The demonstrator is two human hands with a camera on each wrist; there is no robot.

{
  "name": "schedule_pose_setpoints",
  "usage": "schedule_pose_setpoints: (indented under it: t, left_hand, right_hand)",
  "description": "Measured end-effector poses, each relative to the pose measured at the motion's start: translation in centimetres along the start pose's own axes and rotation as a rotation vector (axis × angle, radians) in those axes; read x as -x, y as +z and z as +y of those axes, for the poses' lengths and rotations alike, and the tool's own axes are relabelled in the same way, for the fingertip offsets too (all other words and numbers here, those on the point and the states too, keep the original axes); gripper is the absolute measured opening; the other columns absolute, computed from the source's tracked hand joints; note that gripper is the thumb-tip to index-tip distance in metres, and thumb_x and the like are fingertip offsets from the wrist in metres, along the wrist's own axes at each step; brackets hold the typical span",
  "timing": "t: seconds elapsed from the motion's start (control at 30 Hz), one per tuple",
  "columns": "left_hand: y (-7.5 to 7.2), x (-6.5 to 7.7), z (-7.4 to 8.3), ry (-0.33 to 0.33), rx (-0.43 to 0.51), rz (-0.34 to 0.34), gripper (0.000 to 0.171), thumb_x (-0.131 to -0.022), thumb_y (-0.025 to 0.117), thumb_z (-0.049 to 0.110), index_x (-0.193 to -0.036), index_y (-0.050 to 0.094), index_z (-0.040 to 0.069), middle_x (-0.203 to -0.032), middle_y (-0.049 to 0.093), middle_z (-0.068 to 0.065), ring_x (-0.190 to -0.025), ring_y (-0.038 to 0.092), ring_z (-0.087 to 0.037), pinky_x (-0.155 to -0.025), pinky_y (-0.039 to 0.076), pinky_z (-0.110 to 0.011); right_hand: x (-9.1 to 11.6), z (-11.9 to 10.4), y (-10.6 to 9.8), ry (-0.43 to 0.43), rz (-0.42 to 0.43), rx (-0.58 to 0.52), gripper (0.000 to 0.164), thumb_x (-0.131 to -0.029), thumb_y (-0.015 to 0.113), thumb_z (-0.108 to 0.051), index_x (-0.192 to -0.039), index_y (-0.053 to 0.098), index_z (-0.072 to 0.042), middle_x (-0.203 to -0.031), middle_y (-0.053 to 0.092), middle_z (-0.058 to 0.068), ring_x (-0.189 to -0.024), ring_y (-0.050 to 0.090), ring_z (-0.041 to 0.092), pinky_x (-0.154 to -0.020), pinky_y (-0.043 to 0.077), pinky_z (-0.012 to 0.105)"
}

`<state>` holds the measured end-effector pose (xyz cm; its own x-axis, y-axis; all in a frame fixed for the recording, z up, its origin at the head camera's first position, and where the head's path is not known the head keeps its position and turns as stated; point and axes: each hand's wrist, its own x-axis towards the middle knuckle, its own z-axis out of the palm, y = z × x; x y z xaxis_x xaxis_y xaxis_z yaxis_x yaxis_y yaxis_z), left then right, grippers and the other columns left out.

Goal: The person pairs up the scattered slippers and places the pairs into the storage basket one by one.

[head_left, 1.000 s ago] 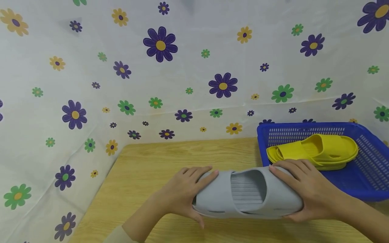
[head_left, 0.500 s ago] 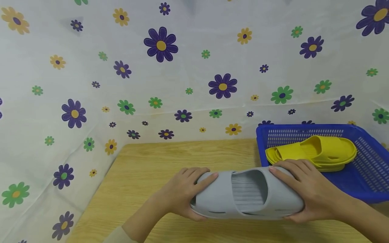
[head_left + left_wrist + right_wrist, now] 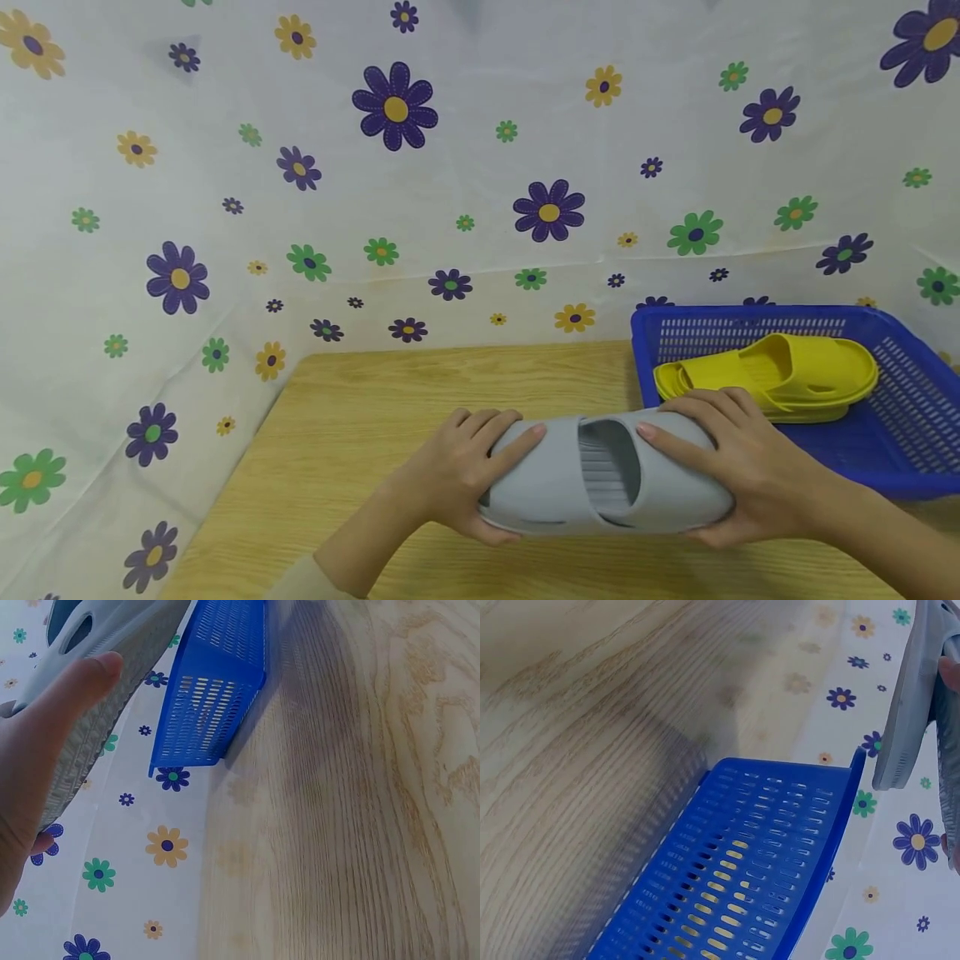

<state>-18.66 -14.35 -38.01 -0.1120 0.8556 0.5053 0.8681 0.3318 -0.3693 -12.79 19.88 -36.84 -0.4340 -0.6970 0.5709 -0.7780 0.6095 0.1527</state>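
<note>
A pair of light grey slippers (image 3: 547,483) is held up off the table in the head view, fitted into each other, with a ribbed insole showing through the gap between their straps. My left hand (image 3: 457,479) grips the left end, and my right hand (image 3: 768,479) grips the right end, fingers over the far side and thumb curled round. The textured sole (image 3: 94,724) faces my left fingers in the left wrist view. Two separate slipper edges appear in the right wrist view, one grey slipper (image 3: 907,705) overlapping the other.
A blue plastic basket (image 3: 645,358) with slotted walls stands at the back right of the wooden table (image 3: 337,442). Yellow slippers (image 3: 825,367) lie stacked inside it. White flower-patterned cloth (image 3: 450,183) hangs behind and to the left.
The grey slippers have been pushed closer together, so the opening between the straps is narrower. My right hand has shifted slightly left, and my left hand slightly right.
</note>
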Motion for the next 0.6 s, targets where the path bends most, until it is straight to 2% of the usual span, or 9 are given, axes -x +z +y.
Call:
schedule_pose_setpoints:
  t: [0.23,0.4,0.5,0.6]
  left_hand:
    - [0.3,-0.1,0.0,0.015,-0.025,0.012,0.103,-0.058,0.057,0.079,-0.133,0.05,0.009,-0.113,0.06,-0.012,-0.093,0.061,-0.023,-0.063,0.048,-0.033]
    - [0.8,-0.2,-0.1,-0.006,-0.04,0.001,0.102,-0.059,0.056,0.079,-0.134,0.05,0.01,-0.114,0.06,-0.012,-0.094,0.061,-0.024,-0.063,0.049,-0.033]
    - [1.2,-0.3,-0.2,-0.022,-0.048,0.001,0.101,-0.059,0.057,0.078,-0.134,0.05,0.011,-0.115,0.059,-0.013,-0.095,0.062,-0.024,-0.063,0.049,-0.033]
    - [1.4,-0.3,-0.3,-0.032,-0.05,0.008,0.1,-0.059,0.057,0.078,-0.134,0.05,0.011,-0.116,0.059,-0.014,-0.096,0.062,-0.026,-0.064,0.05,-0.035]
  right_hand:
    - [-0.4,-0.2,-0.2,-0.008,-0.017,-0.011,0.08,-0.079,0.044,-0.074,-0.141,0.043,-0.023,-0.128,0.049,0.01,-0.109,0.045,0.024,-0.085,0.036,0.041]
    - [-0.6,0.1,-0.2,-0.02,-0.005,0.02,0.082,-0.079,0.043,-0.074,-0.141,0.043,-0.02,-0.126,0.051,0.012,-0.108,0.047,0.025,-0.084,0.04,0.044]
    - [-0.7,0.2,-0.1,-0.004,-0.005,0.047,0.09,-0.07,0.06,-0.069,-0.142,0.042,-0.018,-0.125,0.051,0.014,-0.107,0.048,0.027,-0.084,0.04,0.047]
    - [-1.0,-0.1,0.0,0.026,-0.013,0.07,0.109,-0.05,0.08,-0.057,-0.143,0.04,-0.015,-0.126,0.05,0.016,-0.108,0.048,0.03,-0.086,0.038,0.05]
